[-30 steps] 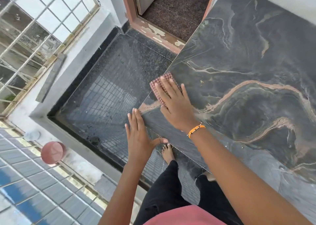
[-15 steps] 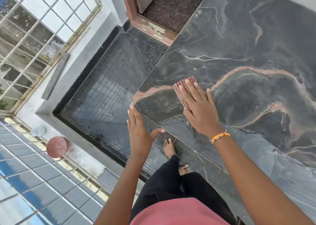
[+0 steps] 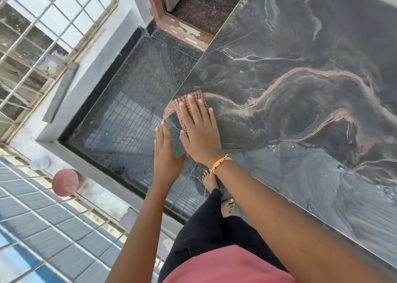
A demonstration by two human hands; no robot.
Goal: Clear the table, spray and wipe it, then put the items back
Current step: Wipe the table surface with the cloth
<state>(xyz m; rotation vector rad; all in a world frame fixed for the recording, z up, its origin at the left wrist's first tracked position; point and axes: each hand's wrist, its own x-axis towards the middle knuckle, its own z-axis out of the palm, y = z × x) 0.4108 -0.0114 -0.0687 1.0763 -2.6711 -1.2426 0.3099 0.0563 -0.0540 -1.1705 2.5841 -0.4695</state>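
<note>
The dark marble table (image 3: 300, 115) with pinkish veins fills the right of the head view; its near part shows wet streaks. My right hand (image 3: 198, 130), with an orange band at the wrist, lies flat on a red checked cloth (image 3: 190, 98) at the table's left corner, pressing it to the surface. Only the cloth's far end and left edge show past my fingers. My left hand (image 3: 166, 151) is held flat with fingers together against the table's near-left edge, just below the corner, holding nothing.
Below the table's left side lies a dark speckled floor (image 3: 137, 102) where my bare feet (image 3: 211, 180) stand. A doorway threshold (image 3: 182, 30) lies beyond the corner. A window grille (image 3: 43, 29) and a grey ledge run along the left, with a red round lid (image 3: 64, 182) there.
My right hand has slid the cloth back left from the table's inner part to the corner. My left hand has stayed by the edge, and the view has shifted slightly.
</note>
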